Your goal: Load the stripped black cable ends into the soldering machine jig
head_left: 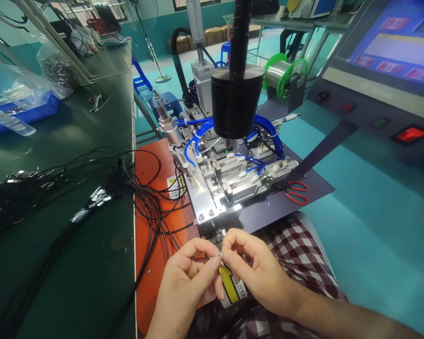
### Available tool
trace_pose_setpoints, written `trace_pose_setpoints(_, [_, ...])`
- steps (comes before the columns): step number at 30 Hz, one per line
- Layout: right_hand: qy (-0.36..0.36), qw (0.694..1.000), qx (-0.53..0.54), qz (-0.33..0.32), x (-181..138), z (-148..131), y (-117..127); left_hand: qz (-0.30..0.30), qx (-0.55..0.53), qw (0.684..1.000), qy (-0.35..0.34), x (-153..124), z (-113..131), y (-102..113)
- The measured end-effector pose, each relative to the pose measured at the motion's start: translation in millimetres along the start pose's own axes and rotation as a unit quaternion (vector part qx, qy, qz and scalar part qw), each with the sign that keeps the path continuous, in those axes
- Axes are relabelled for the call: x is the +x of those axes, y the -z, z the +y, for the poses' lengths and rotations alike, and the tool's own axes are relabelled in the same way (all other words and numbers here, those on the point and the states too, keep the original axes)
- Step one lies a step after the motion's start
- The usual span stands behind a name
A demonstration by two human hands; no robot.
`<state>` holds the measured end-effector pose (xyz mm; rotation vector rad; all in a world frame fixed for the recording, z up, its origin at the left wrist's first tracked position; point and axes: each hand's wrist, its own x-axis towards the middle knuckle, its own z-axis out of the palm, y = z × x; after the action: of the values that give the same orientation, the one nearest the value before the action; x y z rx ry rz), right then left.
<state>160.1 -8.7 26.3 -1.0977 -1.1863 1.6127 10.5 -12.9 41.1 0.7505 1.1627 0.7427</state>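
Note:
Low in the middle of the view, my left hand point(187, 278) and my right hand point(254, 268) meet fingertip to fingertip. Both are closed in a pinch on a small metal connector point(219, 254) at the end of a thin black cable point(155, 226). They hover just in front of the metal fixture point(226, 183) of a bench machine, above my checked lap. The black cable runs left from my hands into a loose bundle point(56, 193) on the green table.
A black cylinder point(237, 101) hangs over the fixture among blue air tubes. Red-handled scissors point(297, 192) lie on the dark base plate. A solder spool point(281, 73) stands behind. A blue tray point(21, 115) and plastic bags sit far left. A touchscreen panel point(392, 47) is at the right.

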Motion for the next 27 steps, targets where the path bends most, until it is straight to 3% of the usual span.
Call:
trace_pose_setpoints(5, [-0.044,0.997,0.06,-0.012,3,-2,0,-0.033,-0.008,0.998,-0.044,3,-4,3])
trace_pose_setpoints(9, [-0.034,0.999,0.032,-0.005,4,0,1,-0.026,0.045,0.996,-0.069,4,-1,4])
trace_pose_setpoints(15, [0.07,0.992,-0.098,0.024,-1,8,0,0.007,0.107,0.993,-0.056,0,9,0])
trace_pose_setpoints(21, [0.153,0.978,-0.143,0.004,-1,5,4,0.03,0.094,0.995,-0.009,-6,14,-3])
trace_pose_setpoints(24, [0.141,0.981,-0.135,0.001,0,3,5,0.012,0.111,0.994,-0.023,-6,14,0])
trace_pose_setpoints(27, [0.09,0.991,-0.097,0.002,2,2,5,0.005,0.156,0.984,-0.089,-4,10,3])
